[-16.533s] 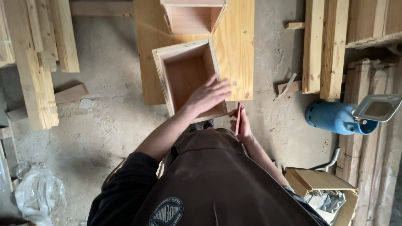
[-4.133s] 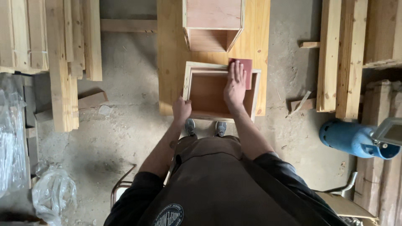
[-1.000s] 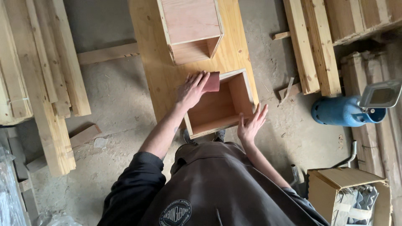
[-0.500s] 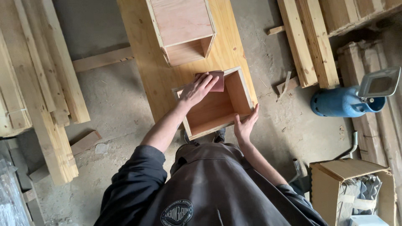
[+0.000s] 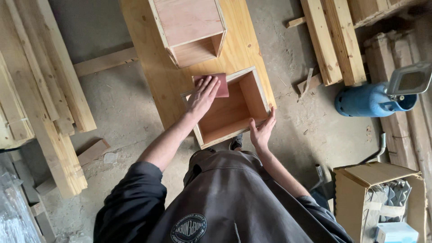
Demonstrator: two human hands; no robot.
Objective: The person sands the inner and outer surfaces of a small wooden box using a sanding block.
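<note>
We are pressing the flexible sanding sheet flat-handed with our left hand; our right hand, grip open, is steadying the stiff wooden box by its rim.

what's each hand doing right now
Left hand: flat, pressing the sandpaper on the box rim.
Right hand: open, steadying the box's near corner.
</note>
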